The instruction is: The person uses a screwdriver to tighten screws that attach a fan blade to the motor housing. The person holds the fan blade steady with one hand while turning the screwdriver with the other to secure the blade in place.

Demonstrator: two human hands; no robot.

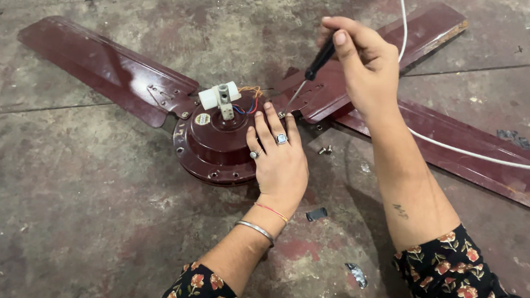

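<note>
A dark red ceiling fan lies on the floor, its round motor housing (206, 143) in the middle with a white capacitor block (219, 96) and coloured wires on top. My left hand (278, 157) rests flat on the housing's right side, fingers apart, rings on two fingers. My right hand (361, 60) grips a black-handled screwdriver (316, 66) whose tip meets the bracket of the right blade (329, 96) near the hub. Another blade (97, 64) reaches to the upper left, and a third blade (473, 148) stretches to the lower right.
Loose screws (324, 150) lie on the stained concrete floor (66, 210) just right of the hub. A small black piece (317, 214) and a bit of foil (357, 274) lie nearer me. A white cable (461, 150) crosses the right blades.
</note>
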